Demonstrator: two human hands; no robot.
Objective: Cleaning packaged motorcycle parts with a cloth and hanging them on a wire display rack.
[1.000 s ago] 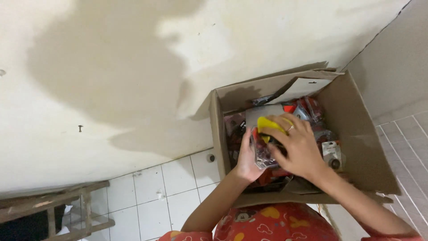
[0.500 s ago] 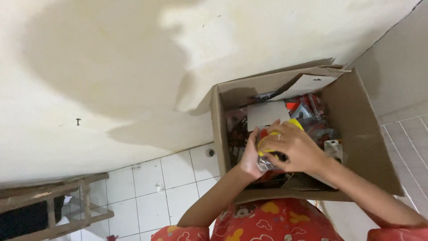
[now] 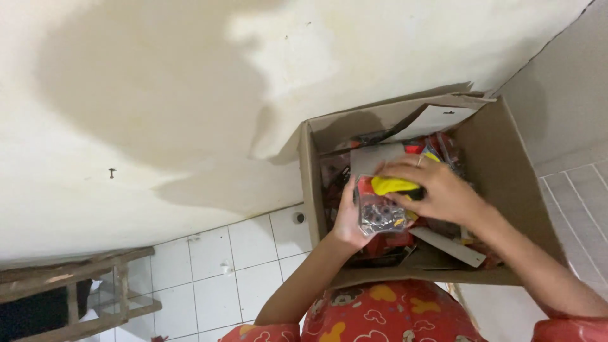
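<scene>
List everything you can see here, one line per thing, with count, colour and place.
cardboard box: one, brown, open, at right against the wall
clear packet: one, with small dark parts inside, between both hands over the box
yellow thing: one, under the right hand's fingers; kind unclear
packets in box: several, red and clear, jumbled
wall: cream, large damp-looking stain
screw: one, dark, in the wall
floor tiles: white, lower left
wooden frame: one, bottom left
clothing: red, patterned, bottom edge
left hand: holds the packet's edge
right hand: on top of the packet
</scene>
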